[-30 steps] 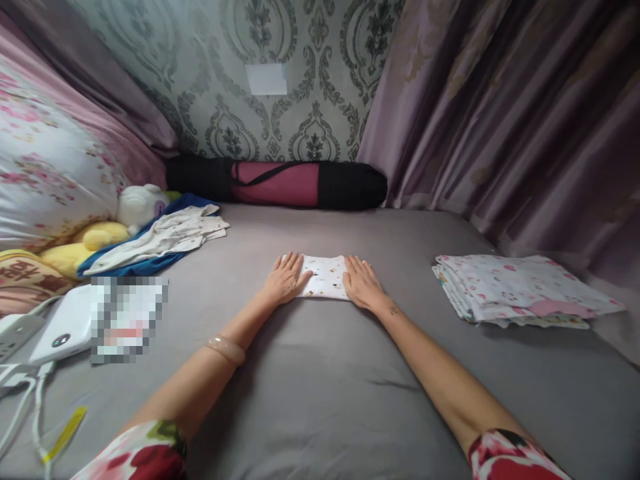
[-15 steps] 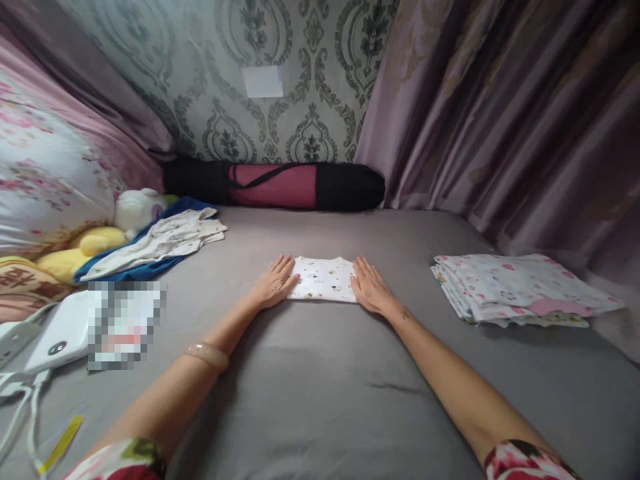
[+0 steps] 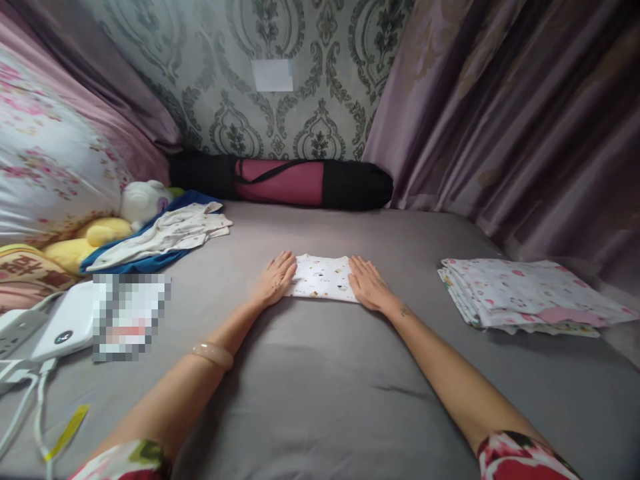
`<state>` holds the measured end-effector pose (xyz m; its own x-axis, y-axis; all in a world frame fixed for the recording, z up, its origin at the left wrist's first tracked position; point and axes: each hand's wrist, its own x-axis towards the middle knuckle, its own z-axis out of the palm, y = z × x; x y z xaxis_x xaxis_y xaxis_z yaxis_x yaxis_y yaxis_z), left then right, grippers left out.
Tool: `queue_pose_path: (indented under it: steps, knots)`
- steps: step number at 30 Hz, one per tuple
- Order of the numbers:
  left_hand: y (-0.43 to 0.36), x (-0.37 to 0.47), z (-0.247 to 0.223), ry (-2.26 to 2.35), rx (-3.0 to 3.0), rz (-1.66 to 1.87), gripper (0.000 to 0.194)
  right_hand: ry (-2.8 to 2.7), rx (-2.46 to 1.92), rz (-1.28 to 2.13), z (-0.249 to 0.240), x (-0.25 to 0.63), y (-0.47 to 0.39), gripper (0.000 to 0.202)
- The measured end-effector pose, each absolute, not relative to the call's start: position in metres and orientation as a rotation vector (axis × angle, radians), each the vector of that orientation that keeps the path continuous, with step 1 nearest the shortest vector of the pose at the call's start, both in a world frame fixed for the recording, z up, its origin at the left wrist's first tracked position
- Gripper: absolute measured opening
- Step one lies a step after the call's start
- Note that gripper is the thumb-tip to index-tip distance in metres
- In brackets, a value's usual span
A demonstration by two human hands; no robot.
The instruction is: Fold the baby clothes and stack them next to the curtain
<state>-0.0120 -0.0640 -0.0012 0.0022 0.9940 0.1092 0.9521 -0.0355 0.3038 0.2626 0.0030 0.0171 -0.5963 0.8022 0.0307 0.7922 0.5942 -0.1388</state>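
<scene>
A small white cloth (image 3: 321,279) with a tiny print lies folded flat on the grey bedsheet (image 3: 310,373), in the middle of the view. My left hand (image 3: 275,279) rests palm down on its left edge, fingers stretched out. On the right edge lies my right hand (image 3: 369,283), also flat, with its fingers extended. Parts of both side edges are hidden under the hands.
A stack of folded printed cloths (image 3: 530,293) lies at the right. A black and pink bag (image 3: 280,181) runs along the wall. At the left are crumpled clothes (image 3: 165,237), plush toys (image 3: 107,233), a white power bank (image 3: 73,323) and cables (image 3: 40,407).
The camera view has shifted slightly, moving most surroundings to the right. Both hands remain flat on the cloth's sides and are slightly closer together.
</scene>
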Motion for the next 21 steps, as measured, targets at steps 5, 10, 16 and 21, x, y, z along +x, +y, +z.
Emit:
queue_pose_path:
  steps: [5,10,16,21]
  knots:
    - [-0.063,-0.010,0.002,2.069,2.083,0.421,0.059,-2.747,-1.387,0.212,0.010,0.267,0.009,0.065]
    - [-0.063,-0.010,0.001,2.051,2.025,0.522,0.059,-2.727,-1.422,0.242,0.027,0.253,0.004,0.064]
    - [-0.060,-0.012,-0.007,2.060,2.034,0.612,0.057,-2.778,-1.187,0.287,0.029,0.217,-0.011,0.062]
    - [-0.059,-0.014,-0.007,2.039,1.991,0.671,0.057,-2.790,-1.200,0.321,0.022,0.214,-0.011,0.061]
